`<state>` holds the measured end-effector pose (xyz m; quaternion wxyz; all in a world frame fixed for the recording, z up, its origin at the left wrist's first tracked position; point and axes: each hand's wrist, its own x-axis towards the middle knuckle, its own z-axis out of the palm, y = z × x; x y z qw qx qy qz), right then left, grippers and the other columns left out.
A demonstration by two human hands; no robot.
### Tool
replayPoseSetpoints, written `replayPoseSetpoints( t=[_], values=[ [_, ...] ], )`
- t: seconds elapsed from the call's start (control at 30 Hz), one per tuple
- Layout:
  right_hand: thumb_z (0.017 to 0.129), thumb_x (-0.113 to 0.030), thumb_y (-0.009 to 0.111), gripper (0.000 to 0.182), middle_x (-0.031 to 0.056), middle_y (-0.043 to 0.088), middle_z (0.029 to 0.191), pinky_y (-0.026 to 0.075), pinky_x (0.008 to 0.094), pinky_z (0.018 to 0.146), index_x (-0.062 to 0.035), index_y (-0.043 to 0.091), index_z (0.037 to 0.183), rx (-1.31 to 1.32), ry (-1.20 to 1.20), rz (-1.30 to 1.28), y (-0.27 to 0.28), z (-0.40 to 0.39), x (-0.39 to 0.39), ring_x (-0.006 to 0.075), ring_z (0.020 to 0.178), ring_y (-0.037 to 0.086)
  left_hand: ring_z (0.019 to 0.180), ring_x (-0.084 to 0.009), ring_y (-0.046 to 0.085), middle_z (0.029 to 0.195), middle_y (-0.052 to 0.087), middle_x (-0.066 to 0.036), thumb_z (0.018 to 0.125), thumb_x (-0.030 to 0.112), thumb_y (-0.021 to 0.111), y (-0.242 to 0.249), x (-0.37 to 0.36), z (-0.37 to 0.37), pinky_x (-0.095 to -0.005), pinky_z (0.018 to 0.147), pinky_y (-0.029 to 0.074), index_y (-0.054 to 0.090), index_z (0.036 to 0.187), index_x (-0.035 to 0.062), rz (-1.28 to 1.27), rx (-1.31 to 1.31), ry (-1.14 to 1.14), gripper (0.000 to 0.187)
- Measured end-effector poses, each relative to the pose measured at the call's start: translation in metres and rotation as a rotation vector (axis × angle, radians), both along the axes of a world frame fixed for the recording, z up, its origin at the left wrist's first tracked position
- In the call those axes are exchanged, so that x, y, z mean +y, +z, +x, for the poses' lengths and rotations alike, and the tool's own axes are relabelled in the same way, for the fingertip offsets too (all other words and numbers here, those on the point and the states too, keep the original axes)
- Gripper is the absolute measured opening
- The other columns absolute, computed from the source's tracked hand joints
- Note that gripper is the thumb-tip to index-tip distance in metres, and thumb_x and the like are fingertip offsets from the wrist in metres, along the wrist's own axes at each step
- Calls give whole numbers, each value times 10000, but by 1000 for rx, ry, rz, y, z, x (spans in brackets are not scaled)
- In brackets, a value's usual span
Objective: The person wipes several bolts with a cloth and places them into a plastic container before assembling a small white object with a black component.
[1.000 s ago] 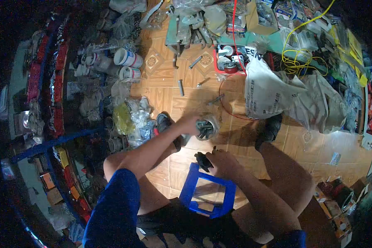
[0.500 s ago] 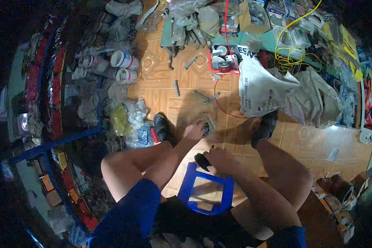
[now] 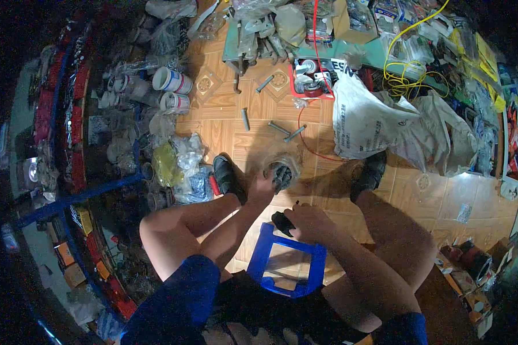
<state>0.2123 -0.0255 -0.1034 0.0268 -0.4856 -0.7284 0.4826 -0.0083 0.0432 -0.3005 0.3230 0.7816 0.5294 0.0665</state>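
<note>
I sit on a blue stool (image 3: 263, 260) over a tiled floor. My left hand (image 3: 263, 186) reaches down to a clear plastic bag of dark metal parts (image 3: 283, 171) on the floor between my feet and grips its near edge. My right hand (image 3: 307, 222) stays above the stool's front edge, closed around a small black part (image 3: 281, 222). My black shoes (image 3: 224, 175) stand on either side of the bag.
Several loose bolts (image 3: 286, 131) lie on the floor beyond the bag. A large white sack (image 3: 364, 122) sits at the right, a red tray of casters (image 3: 309, 80) behind it, white tubs (image 3: 171, 81) and bagged hardware at the left, yellow cable (image 3: 404, 80) at the back.
My left hand has brought the bag of parts down from in front of me to the floor between my feet. My right hand has kept the black part in the same place.
</note>
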Motion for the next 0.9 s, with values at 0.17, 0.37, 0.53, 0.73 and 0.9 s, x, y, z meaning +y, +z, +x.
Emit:
replayPoseSetpoints(
  t=[0.17, 0.37, 0.53, 0.73, 0.9],
  values=[
    [757, -249, 669, 359, 199, 608, 912, 513, 488, 768, -34, 578, 1030, -24, 19, -4, 2, -2, 1, 380, 930, 620, 913, -443, 590, 1146, 497, -296, 798, 162, 693, 44, -15, 12, -468, 790, 507, 525, 1230, -53, 260, 172, -165, 512],
    [723, -232, 680, 308, 188, 635, 858, 540, 492, 698, -44, 615, 958, -27, 13, 90, -4, -6, 2, 370, 798, 654, 1080, -368, 538, 1140, 555, -196, 900, 302, 605, 77, -19, 10, -457, 937, 439, 671, 1052, 8, -19, -101, 67, 338],
    [735, -251, 678, 279, 177, 623, 808, 532, 500, 672, -39, 601, 900, 50, -58, 148, -15, -8, -3, 373, 737, 645, 814, -302, 597, 967, 566, -164, 834, 71, 599, 51, -10, 26, -404, 699, 500, 580, 979, 53, 198, -250, 179, 147],
    [755, -280, 667, 362, 190, 606, 905, 498, 503, 742, -41, 581, 1015, 30, -15, 20, -9, -4, -2, 386, 844, 623, 818, -287, 608, 841, 576, -112, 829, 138, 608, 33, -2, 7, -446, 707, 492, 620, 915, 106, 52, 71, -337, 92],
    [748, -282, 670, 380, 200, 599, 898, 494, 497, 757, -43, 576, 1030, 20, -37, -58, -2, -2, 3, 389, 871, 615, 947, -330, 623, 1133, 586, -164, 891, 204, 581, 35, 7, 4, -377, 823, 515, 585, 1148, 33, 87, 302, 20, 309]
  ],
)
